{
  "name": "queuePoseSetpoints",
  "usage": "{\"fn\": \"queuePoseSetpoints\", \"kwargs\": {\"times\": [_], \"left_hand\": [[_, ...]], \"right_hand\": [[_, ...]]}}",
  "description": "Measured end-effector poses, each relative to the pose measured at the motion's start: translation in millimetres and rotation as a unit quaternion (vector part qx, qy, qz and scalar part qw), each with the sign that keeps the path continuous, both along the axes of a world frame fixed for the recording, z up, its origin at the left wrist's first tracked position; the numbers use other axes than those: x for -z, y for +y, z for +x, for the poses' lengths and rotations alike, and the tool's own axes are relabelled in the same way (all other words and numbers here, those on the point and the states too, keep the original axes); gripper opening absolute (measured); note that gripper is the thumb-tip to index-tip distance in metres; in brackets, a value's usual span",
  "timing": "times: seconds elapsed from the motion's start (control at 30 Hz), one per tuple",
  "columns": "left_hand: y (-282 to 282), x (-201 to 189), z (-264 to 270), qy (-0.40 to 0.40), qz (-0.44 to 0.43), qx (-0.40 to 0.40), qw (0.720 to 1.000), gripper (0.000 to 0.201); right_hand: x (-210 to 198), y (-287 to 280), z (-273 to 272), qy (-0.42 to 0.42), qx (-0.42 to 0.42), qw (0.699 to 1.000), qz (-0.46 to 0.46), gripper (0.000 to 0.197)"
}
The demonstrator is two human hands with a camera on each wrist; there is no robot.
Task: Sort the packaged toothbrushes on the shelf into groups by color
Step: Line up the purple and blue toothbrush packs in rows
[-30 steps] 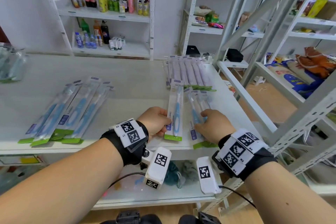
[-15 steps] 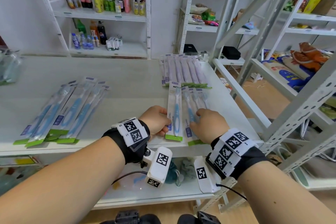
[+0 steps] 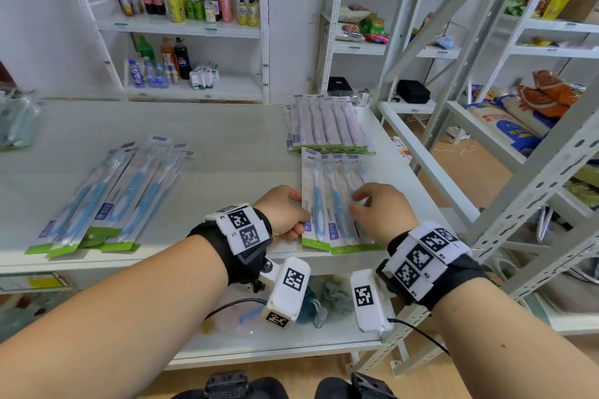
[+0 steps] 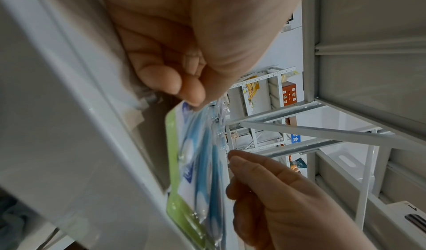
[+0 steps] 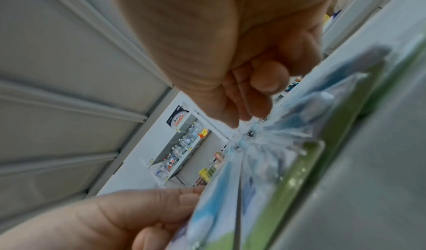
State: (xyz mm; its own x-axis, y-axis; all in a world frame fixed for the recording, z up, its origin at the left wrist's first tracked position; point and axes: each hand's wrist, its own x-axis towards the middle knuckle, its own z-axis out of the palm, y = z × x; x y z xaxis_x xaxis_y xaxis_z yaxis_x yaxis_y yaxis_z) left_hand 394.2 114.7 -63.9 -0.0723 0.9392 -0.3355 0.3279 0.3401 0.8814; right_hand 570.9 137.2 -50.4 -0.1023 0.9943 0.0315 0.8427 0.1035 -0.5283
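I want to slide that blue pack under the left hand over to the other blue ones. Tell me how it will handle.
The blue toothbrush pack is a flat card with a clear blister, so it is probably light and fairly stiff. On the smooth white shelf it should slide easily. It overlaps neighbouring packs, so it may drag them.

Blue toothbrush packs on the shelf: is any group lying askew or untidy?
Yes. The blue packs at the left lie slanted and fanned, overlapping unevenly. The blue packs under both hands and the purple packs behind them lie straight.
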Motion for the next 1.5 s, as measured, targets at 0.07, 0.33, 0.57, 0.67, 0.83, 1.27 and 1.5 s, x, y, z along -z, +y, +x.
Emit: {"fn": "queuePoseSetpoints", "kwargs": {"times": [0.07, 0.33, 0.57, 0.67, 0.83, 1.27, 1.5], "left_hand": [[0.3, -0.8, 0.9, 0.011, 0.0, 0.007, 1.0, 0.022], [-0.5, -8.1, 2.6, 0.078, -0.004, 0.055, 0.995, 0.013], [1.7, -10.7, 5.9, 0.14, 0.019, 0.058, 0.988, 0.012], [5.0, -10.7, 8.5, 0.167, 0.052, 0.052, 0.983, 0.029], [8.9, -15.1, 21.3, 0.281, 0.073, 0.065, 0.955, 0.043], [6.9, -8.5, 38.6, 0.355, 0.062, 0.26, 0.896, 0.106], [8.0, -11.4, 42.2, 0.351, 0.094, 0.276, 0.89, 0.084]], "right_hand": [[0.7, 3.1, 6.8, 0.043, 0.006, 0.999, 0.013, 0.024], [12.1, 8.6, 27.3, 0.104, 0.007, 0.994, -0.028, 0.044], [23.7, 7.0, 37.6, 0.152, -0.027, 0.987, -0.051, 0.057], [23.9, 8.4, 42.7, 0.197, -0.033, 0.977, -0.07, 0.059], [21.8, 11.0, 49.5, 0.237, -0.05, 0.965, -0.101, 0.059], [27.8, 10.8, 48.2, 0.233, -0.056, 0.967, -0.088, 0.065], [29.5, 12.3, 47.2, 0.206, -0.053, 0.975, -0.067, 0.066]]}}
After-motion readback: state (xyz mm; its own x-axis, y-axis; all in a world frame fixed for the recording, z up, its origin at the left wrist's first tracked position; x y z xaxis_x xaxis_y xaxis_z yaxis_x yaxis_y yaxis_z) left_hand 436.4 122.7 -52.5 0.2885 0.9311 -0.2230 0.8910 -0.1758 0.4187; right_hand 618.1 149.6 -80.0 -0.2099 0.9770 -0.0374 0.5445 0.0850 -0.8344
